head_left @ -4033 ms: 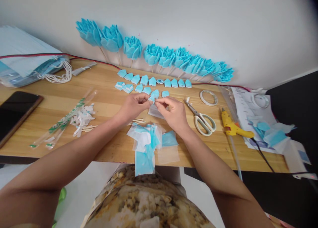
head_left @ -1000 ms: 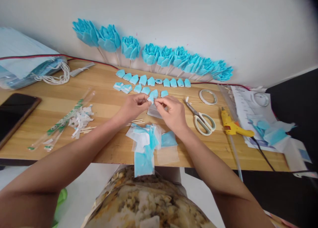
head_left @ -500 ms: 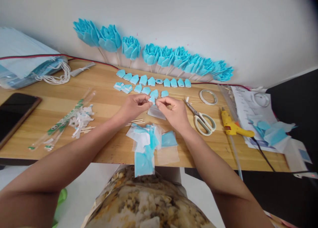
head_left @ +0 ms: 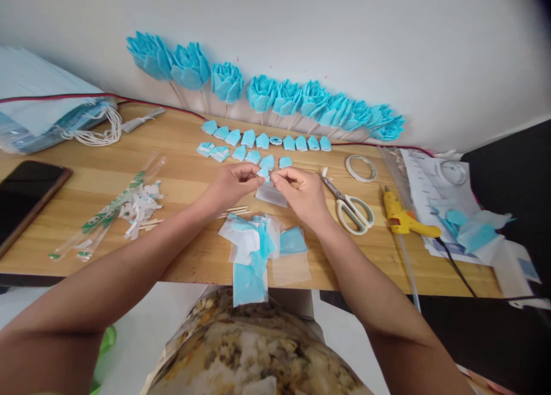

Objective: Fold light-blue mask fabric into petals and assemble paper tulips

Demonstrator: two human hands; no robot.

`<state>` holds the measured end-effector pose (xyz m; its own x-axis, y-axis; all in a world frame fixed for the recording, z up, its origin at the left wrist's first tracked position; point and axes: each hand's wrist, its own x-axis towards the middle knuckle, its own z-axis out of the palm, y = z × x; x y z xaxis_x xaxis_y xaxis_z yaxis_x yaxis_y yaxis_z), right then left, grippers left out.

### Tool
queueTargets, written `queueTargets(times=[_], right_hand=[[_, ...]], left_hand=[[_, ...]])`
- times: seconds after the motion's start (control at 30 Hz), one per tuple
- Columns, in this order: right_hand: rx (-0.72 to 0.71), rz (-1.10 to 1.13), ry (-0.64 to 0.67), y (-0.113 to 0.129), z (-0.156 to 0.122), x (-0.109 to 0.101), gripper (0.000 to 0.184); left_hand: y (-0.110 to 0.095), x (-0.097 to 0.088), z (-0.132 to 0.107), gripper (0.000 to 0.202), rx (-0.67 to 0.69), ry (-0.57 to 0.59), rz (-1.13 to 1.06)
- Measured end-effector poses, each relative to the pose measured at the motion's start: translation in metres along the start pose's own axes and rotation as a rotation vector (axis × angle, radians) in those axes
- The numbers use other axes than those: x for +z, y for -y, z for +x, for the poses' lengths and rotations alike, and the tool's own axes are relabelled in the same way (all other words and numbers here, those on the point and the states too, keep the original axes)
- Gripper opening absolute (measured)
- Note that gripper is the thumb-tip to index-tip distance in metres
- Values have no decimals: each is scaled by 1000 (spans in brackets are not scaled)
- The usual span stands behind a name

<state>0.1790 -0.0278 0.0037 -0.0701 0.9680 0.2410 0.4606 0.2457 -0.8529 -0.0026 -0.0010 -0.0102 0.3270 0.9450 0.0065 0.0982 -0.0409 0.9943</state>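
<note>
Between the fingertips of my left hand (head_left: 235, 182) and my right hand (head_left: 301, 191) is a small folded blue fabric petal (head_left: 264, 172). The thumb and forefinger of each hand are pinched at its two sides. Just below the fingers lies a whitish translucent sheet (head_left: 271, 196), partly covered by my right hand. Beyond the fingertips sit rows of similar blue petals (head_left: 248, 139). Nearer my body, blue and white fabric pieces (head_left: 251, 274) are heaped at the table's front edge, some hanging over it.
Blue fabric flowers (head_left: 227, 82) on sticks lean on the wall. Scissors (head_left: 349, 205), a tape roll (head_left: 360, 169) and a yellow glue gun (head_left: 400, 214) lie to the right. On the left are a phone (head_left: 32, 197), plastic wrappers (head_left: 107, 211) and paper scraps (head_left: 144, 202).
Hardly anything differs. Both hands stay pinched on the blue petal in the same place, with only a very slight shift of the right hand.
</note>
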Motion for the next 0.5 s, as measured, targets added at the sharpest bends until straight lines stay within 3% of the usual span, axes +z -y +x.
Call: queueTargets(times=[0.5], right_hand=[[-21, 9, -2, -1, 0, 1, 19]], left_hand=[[-5, -1, 0, 19, -14, 21, -52]])
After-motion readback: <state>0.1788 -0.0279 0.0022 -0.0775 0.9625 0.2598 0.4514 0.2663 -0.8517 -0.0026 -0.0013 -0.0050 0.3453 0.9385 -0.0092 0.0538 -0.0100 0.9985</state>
